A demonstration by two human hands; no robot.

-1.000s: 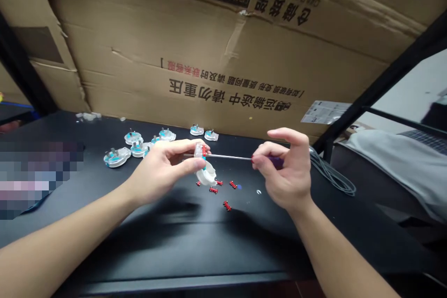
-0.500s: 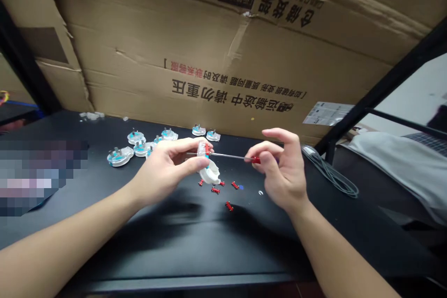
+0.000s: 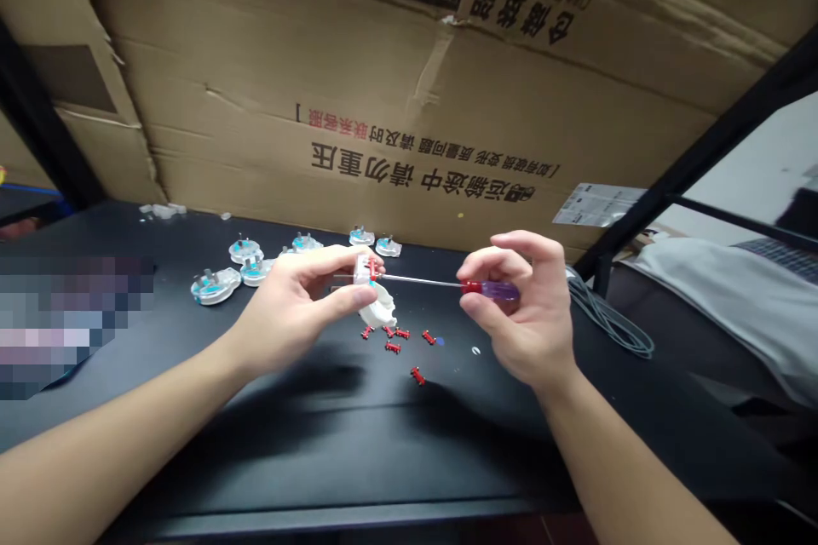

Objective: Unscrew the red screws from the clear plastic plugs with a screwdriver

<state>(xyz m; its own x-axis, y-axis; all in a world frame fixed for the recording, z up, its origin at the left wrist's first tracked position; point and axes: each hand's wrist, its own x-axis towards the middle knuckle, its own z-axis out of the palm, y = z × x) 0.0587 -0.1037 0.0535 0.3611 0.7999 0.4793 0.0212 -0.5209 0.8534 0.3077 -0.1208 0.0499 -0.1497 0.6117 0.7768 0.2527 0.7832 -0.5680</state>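
Observation:
My left hand (image 3: 297, 302) is closed on a white plug (image 3: 378, 308) with a clear part and a red piece at its top, raised above the table. My right hand (image 3: 527, 328) grips a screwdriver (image 3: 497, 290) by its red and purple handle, between thumb and fingertips. Its thin metal shaft runs level to the left, and the tip meets the plug at the red piece. Whether the tip sits in a screw is too small to tell. Below the hands, several small red pieces (image 3: 417, 375) lie scattered on the black table (image 3: 358, 460).
Several white and blue plugs (image 3: 216, 286) with metal prongs stand on the table's left and rear. Clear bits (image 3: 163, 211) lie at the back left. A large cardboard sheet (image 3: 256, 60) stands behind. At the right are a coiled grey cable (image 3: 610, 324) and grey cloth (image 3: 722, 289).
My right fingers have shifted round the screwdriver handle, so more of its purple end shows. The plug has tilted slightly in my left hand. The view has moved a little.

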